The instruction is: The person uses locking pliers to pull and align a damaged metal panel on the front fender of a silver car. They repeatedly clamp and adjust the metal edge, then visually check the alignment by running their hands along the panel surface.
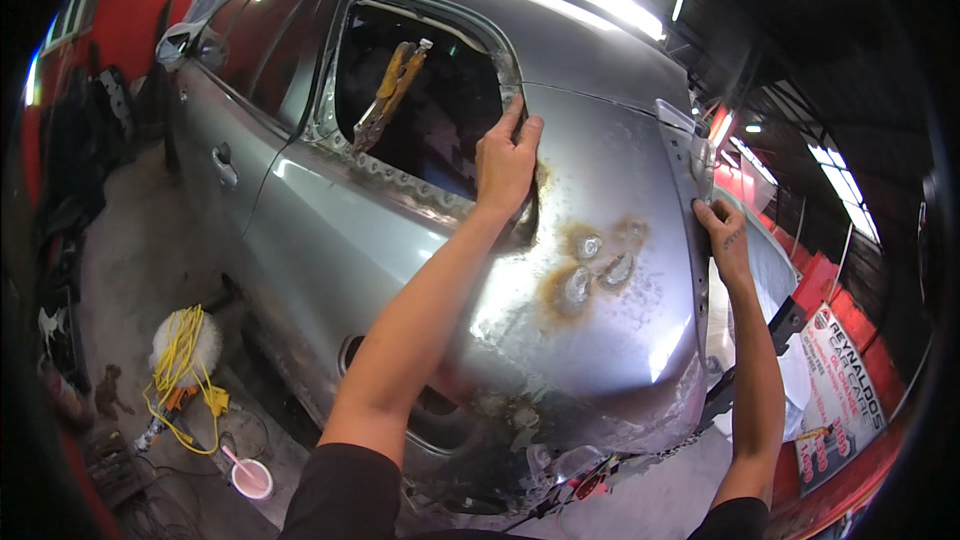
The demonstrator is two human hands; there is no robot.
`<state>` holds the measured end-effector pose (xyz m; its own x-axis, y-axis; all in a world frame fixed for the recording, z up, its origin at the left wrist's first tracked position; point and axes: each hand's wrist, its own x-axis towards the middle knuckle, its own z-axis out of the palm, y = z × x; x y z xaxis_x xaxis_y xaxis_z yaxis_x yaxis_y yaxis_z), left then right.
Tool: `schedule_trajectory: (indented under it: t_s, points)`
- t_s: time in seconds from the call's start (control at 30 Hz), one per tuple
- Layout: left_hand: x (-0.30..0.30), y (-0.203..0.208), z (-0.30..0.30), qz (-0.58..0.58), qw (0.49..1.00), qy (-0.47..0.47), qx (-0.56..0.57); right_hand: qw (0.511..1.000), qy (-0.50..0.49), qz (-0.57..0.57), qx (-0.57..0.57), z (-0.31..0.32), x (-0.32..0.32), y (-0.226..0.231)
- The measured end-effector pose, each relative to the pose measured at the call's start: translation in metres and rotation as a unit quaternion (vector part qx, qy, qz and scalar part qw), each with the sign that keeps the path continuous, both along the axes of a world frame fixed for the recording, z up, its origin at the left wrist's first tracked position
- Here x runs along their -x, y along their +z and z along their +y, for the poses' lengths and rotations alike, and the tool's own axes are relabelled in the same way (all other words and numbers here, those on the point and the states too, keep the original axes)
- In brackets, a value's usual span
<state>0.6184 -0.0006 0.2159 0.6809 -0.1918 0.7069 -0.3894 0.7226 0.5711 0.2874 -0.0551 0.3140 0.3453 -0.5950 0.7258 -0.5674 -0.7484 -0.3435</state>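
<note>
A silver-grey car [330, 215] stands before me, its rear quarter panel [600, 180] bare and scuffed, with several burnt, dented spots. My left hand [506, 162] is at the rear edge of the glassless side window opening [430, 60]. Its index finger and thumb are stretched out and apart against the metal; its other fingers are partly hidden. My right hand [724, 230] is closed on the panel's rear edge, thumb on the near side, some fingers hidden. Yellow-handled locking pliers [392, 95] are clamped on the opening's lower front corner.
On the floor at left lies a polisher with a white pad [187, 348], yellow cord [178, 340] wound over it. Close by stands a cup of pink paste [252, 479] with a stick. A printed sign [840, 395] leans at right. Bright lamps [608, 0] hang overhead.
</note>
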Motion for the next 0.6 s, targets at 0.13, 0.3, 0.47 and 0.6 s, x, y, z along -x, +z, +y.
schedule_trajectory:
  t_s: [0.13, 0.3, 0.47, 0.6]
  points:
    - [0.009, 0.005, 0.017, 0.049, 0.996, -0.041, -0.056, 1.000, -0.009, 0.006, 0.005, -0.004, 0.005, -0.002]
    - [0.000, 0.006, 0.010, 0.037, 0.998, -0.026, -0.032, 1.000, -0.009, -0.016, -0.014, 0.007, -0.002, -0.003]
    - [0.008, 0.008, 0.012, 0.049, 0.997, -0.011, -0.062, 0.999, -0.004, -0.028, 0.020, -0.003, 0.004, -0.007]
    - [0.008, 0.013, 0.020, 0.052, 0.996, -0.038, -0.061, 0.999, -0.009, -0.049, 0.010, -0.005, -0.004, -0.005]
